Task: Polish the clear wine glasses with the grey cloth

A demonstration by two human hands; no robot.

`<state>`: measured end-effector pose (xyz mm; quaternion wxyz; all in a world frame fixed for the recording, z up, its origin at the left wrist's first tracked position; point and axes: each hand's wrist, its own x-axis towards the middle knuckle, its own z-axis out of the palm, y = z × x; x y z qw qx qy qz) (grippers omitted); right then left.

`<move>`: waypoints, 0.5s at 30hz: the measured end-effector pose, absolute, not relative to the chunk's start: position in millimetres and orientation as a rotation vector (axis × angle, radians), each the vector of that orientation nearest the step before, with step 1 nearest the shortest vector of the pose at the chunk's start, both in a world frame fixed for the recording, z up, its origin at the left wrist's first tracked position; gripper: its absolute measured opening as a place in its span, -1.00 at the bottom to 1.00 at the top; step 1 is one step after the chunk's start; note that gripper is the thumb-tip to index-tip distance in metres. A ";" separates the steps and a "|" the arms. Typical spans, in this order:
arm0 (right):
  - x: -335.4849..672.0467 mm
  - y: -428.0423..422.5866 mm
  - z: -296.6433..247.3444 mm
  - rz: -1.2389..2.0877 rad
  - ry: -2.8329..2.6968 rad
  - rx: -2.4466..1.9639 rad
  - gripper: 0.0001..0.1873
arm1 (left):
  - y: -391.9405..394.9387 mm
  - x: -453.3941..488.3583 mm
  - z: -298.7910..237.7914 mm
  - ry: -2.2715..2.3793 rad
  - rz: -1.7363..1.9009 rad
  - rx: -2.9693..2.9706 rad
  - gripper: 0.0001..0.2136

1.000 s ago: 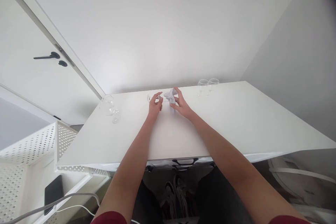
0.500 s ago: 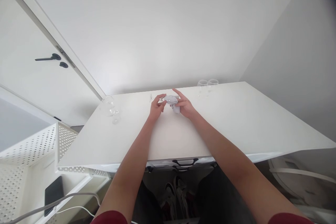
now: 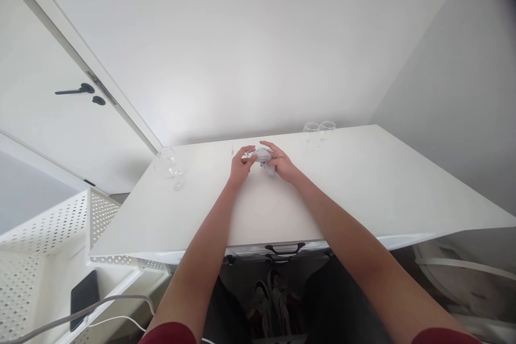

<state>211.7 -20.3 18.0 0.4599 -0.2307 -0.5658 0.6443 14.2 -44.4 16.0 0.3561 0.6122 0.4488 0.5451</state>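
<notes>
Over the back middle of the white cabinet top, my left hand (image 3: 241,165) has its fingers closed around a clear wine glass (image 3: 246,155) held on its side. Its round foot points left, just past my left fingers. A pale grey cloth (image 3: 269,169) is bunched at the bowl end and covers much of it. My right hand (image 3: 283,163) grips this cloth against the glass, thumb and fingers bent around it. The fingers hide part of the glass, and its clear outline is hard to make out.
One clear stemmed glass (image 3: 166,163) stands at the left end of the cabinet top (image 3: 355,188). Two more glasses (image 3: 312,128) stand close together at the back right, near the wall. Black drawer handles (image 3: 285,249) line the front. A white perforated rack (image 3: 102,215) adjoins the left side.
My right fingers, stretched up and away before, have curled down closer around the cloth and glass. The cloth has shifted slightly over the bowl. My left hand stays nearly in place.
</notes>
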 end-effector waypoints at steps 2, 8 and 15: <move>212.3 -20.1 20.6 1.572 -1.299 -0.565 -0.13 | -42.6 13.9 16.4 1.163 1.437 1.557 -0.53; 206.5 -22.1 16.8 1.465 -1.290 -0.628 -0.06 | -47.3 13.9 17.6 1.153 1.360 1.592 -0.46; 204.1 -23.3 17.5 1.539 -1.388 -0.589 -0.13 | -47.4 14.3 17.7 1.165 1.384 1.609 -0.52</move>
